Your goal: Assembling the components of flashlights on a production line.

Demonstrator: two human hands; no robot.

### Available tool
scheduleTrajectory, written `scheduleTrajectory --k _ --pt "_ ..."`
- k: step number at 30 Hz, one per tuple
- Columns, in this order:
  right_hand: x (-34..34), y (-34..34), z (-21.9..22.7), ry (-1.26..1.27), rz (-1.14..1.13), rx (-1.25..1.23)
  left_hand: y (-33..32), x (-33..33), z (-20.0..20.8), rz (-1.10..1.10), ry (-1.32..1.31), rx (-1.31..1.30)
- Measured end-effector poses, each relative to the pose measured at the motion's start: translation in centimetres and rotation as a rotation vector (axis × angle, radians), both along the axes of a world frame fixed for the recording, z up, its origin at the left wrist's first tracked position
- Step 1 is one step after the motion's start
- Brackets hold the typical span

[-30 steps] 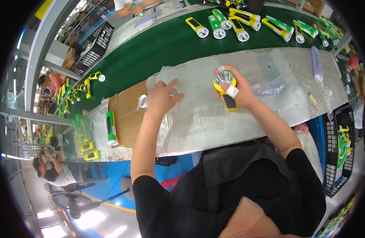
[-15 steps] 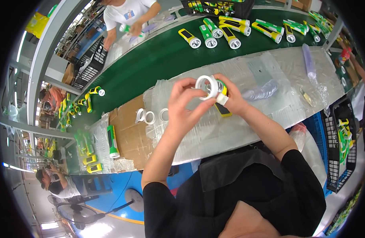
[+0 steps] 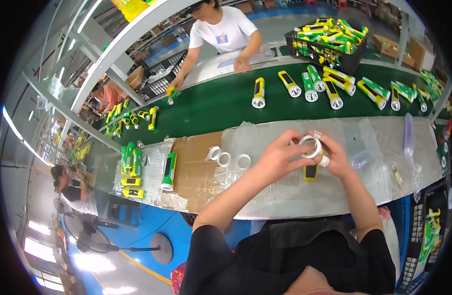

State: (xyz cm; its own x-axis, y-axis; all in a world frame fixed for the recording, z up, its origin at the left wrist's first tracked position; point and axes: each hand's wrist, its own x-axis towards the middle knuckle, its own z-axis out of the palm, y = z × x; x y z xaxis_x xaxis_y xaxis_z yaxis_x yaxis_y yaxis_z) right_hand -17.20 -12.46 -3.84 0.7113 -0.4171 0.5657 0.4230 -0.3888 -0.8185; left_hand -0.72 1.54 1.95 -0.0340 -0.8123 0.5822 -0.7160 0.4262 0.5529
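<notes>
In front of my chest, my left hand [image 3: 287, 155] pinches a white plastic ring [image 3: 303, 153] between thumb and fingers. Close against it, my right hand [image 3: 336, 153] is closed round a yellow flashlight [image 3: 310, 172] with a dark panel; its body points toward me. White wrapping seems to sit on the right thumb and a finger. The ring is at the flashlight's head end, but whether it is around the head or just in front I cannot tell. Left of my hands, loose white rings [image 3: 224, 159] lie on the cardboard and plastic sheet.
A green flashlight [image 3: 169, 172] lies on cardboard [image 3: 196, 162], with more flashlights [image 3: 132, 160] left of it. Across the green belt [image 3: 211, 110] are several flashlights [image 3: 332, 93] and a full black crate [image 3: 329, 61]. A co-worker [image 3: 221, 29] reaches over the belt. Clear plastic [image 3: 408, 135] lies right.
My view has shifted, so the bench appears lower and more of the far side shows. My hands still hold the ring and flashlight together. The co-worker now reaches toward the belt's left part.
</notes>
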Motion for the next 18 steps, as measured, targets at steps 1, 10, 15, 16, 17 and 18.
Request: scheduleTrajectory --k 1,10,15,16,17,18 --pt "-0.9 -0.5 0.8 0.154 -0.146 -0.297 0.0 -0.1 -0.1 0.009 -0.005 -0.007" --pt "-2.8 -1.2 11.4 0.580 0.030 -0.791 -2.2 -3.3 -1.6 -0.004 0.020 -0.006" --pt "-1.9 -1.8 13.8 0.845 0.140 -0.814 -2.7 -3.3 -2.3 -0.006 0.069 -0.020" --pt "-1.8 -1.9 13.8 0.865 0.149 -0.827 -2.8 -3.3 -2.3 -0.011 0.074 -0.029" --pt "-1.7 -2.0 13.7 0.865 0.146 -0.823 -2.8 -3.4 -2.3 -0.014 0.073 -0.026" --pt "-1.6 -2.1 13.5 0.861 0.125 -0.824 -2.9 -3.4 -2.2 0.004 0.062 -0.029"
